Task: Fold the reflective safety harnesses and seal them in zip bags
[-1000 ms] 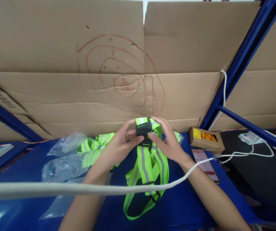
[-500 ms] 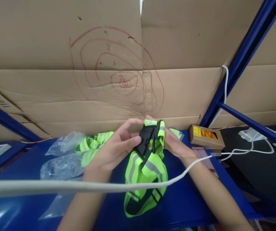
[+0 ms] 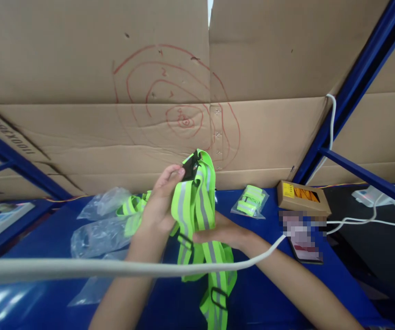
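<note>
Two bare hands w/ hi-vis straps held up over a blue tabletop

Head-cam view, looking fwd & down. The L hand [image 3: 161, 201] is closed on the hi-vis straps [image 3: 204, 201], yellow-green w/ silver stripes; its fingertips are at the black buckle [image 3: 191, 167] at the top of the bundle. The straps hang down to the R of those fingertips, in front of the cardboard wall [image 3: 269, 68] & over the blue tabletop [image 3: 259, 293], w/ the low end running out of the bottom of frame.

The R hand [image 3: 223, 231] is lower, around the mid part of the bundle: one digit lies across the front of a strap, the other fingers are hidden behind, so can't tell how tightly they close. Just L of that digit is a small black slider [image 3: 185, 241]; below it, a larger black slider [image 3: 219, 298] on a hanging strap.

L of the L hand's fingers: more hi-vis webbing [image 3: 133, 213] & clear plastic bags [image 3: 97, 238] on the tabletop. Beyond the R hand's fingers, to the R: a bagged strap set [image 3: 252, 201], then a brown box [image 3: 302, 199] w/ yellow label & orange contents, & a phone [image 3: 305, 250], partly pixelated, nearer the wearer. A white cable [image 3: 114, 268], close to the cam, crosses below both hands' fingers. Red hand-drawn rings [image 3: 185, 121] mark the cardboard above the fingers
</note>
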Tool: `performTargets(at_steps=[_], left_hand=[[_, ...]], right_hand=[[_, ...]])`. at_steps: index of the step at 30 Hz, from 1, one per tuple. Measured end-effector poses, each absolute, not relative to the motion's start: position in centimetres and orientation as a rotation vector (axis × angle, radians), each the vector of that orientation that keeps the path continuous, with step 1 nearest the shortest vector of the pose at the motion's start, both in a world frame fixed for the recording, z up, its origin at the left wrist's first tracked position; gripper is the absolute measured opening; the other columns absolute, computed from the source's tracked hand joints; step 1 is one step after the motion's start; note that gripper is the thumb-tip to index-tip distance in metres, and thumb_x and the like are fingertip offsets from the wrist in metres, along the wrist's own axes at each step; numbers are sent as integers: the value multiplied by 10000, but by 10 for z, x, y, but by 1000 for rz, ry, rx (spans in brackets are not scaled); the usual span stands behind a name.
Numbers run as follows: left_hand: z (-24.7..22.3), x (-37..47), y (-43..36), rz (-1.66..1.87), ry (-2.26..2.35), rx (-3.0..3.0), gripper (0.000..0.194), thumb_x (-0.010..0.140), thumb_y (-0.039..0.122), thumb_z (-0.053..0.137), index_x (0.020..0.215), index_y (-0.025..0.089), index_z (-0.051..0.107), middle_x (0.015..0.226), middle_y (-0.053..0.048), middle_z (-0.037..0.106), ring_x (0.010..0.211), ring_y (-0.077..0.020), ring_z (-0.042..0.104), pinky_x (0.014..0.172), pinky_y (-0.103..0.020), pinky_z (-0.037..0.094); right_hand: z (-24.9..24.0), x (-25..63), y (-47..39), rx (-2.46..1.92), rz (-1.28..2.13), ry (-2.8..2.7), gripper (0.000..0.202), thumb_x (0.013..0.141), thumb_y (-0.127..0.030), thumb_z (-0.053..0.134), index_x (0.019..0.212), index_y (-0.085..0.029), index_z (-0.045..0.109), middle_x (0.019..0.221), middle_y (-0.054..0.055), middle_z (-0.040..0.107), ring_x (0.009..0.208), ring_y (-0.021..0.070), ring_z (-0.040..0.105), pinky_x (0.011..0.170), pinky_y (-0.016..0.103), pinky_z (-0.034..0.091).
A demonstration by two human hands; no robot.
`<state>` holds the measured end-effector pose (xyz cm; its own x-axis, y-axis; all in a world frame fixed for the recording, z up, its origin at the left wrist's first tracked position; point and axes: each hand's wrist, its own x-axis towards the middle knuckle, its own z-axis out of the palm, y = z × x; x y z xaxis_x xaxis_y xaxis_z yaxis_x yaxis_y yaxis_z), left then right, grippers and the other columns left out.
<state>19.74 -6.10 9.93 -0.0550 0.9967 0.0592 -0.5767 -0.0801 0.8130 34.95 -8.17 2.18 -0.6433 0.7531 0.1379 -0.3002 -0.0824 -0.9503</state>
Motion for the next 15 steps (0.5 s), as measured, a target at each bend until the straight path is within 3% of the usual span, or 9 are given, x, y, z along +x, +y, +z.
performTargets(at_steps=[4,7,11,15], left_hand=[[99,199,-61,1666,757,839,467,588,285,944,900,209,605,764,30,712,556,-107,640,480,-181,510],[97,200,-61,1794,802,890,417,639,336,911,889,227,596,745,49,706,540,-102,630,485,-188,497],[89,208,-60,1810,841,869,360,698,348,868,886,238,582,692,71,685,557,-115,655,553,-215,518],[85,213,-59,1889,807,811,365,713,347,865,899,238,571,731,70,698,644,-124,691,606,-221,525]], right_hand=[[13,335,-85,-530,1830,-1361,519,667,-388,908,1143,-296,722,1160,-19,743,1187,273,666,1086,430,476],[8,331,-89,-532,1842,-1319,582,634,-374,924,1169,-300,705,1206,-12,734,1150,292,685,1032,446,522],[2,326,-91,-599,1814,-1272,523,580,-359,945,1053,-293,731,1063,-41,765,1108,296,699,1004,427,538],[-7,317,-90,-694,1724,-1188,402,671,-425,881,1019,-294,726,1018,-54,760,1087,277,703,1005,394,531]])
